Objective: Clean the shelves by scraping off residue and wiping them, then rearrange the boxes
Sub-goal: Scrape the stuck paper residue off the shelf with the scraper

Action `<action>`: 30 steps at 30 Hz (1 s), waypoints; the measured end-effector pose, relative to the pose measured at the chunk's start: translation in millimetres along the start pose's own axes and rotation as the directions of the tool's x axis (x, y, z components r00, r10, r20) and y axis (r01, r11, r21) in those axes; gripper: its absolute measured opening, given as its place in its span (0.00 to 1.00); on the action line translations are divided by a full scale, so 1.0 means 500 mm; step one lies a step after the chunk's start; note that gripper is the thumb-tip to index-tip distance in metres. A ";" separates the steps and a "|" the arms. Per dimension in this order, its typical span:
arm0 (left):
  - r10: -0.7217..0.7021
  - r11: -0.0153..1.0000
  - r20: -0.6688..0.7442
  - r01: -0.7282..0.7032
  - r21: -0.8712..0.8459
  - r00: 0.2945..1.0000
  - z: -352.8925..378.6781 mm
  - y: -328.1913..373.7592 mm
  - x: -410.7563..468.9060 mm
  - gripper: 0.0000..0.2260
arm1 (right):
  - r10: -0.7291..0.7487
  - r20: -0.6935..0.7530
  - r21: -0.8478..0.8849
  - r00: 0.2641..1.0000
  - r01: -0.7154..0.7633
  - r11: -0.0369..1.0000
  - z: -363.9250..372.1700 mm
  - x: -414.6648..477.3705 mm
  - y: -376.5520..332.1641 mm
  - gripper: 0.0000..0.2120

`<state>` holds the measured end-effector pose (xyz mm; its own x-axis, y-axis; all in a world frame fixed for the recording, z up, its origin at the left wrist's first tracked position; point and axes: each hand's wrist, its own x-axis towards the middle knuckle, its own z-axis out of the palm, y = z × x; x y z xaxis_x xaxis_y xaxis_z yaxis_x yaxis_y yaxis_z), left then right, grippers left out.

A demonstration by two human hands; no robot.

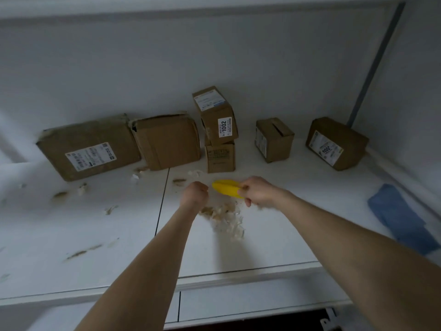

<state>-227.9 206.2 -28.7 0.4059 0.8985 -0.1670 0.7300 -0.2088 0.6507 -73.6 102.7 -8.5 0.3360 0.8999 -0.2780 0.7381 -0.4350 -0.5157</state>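
Note:
A white shelf (pixel 274 235) carries several cardboard boxes along its back wall. My right hand (pixel 256 191) grips a yellow scraper (pixel 225 187) just above the shelf's middle. My left hand (pixel 194 193) is curled into a fist beside the scraper's left end, and I cannot tell whether it holds anything. A heap of scraped-off brown and white residue (pixel 225 219) lies on the shelf right below both hands. Brown residue streaks (pixel 82 252) and paper scraps (pixel 81 189) mark the shelf's left half.
A large flat box (pixel 88 149) and a dented box (pixel 167 142) lean at the back left. Two small boxes (pixel 218 130) are stacked at centre, with two more boxes (pixel 274 139) (pixel 336 143) to the right. A blue cloth (pixel 403 218) lies at the right edge.

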 end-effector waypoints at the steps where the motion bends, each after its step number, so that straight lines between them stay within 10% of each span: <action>1: 0.002 1.000 -0.001 -0.002 -0.009 1.000 -0.002 -0.001 -0.002 0.18 | 0.049 -0.106 -0.009 0.993 -0.051 0.999 -0.008 0.002 0.010 0.13; 5: 0.019 1.000 0.027 -0.019 -0.006 0.999 -0.002 -0.009 -0.023 0.19 | 0.362 -0.295 0.023 0.884 -0.372 0.928 0.000 -0.009 0.063 0.22; 15: -0.004 0.994 0.063 -0.002 0.107 0.998 0.029 -0.005 -0.066 0.15 | 0.117 -0.153 0.045 0.981 -0.111 0.993 0.140 -0.039 -0.046 0.17; 25: -0.026 0.999 0.035 0.024 0.038 0.999 0.018 0.009 -0.128 0.16 | 0.415 -0.425 0.265 0.804 -0.328 0.907 0.052 -0.100 0.131 0.23; 30: -0.068 0.997 0.027 0.067 0.042 0.997 0.047 -0.007 -0.156 0.17 | 0.363 -0.306 0.201 0.880 -0.313 0.928 0.094 -0.120 0.081 0.21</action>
<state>-249.4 127.8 -35.2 0.3698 0.8999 -0.2311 0.7782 -0.1642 0.6061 -91.4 29.6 -51.1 0.7426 0.6439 -0.1842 0.4622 -0.6918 -0.5548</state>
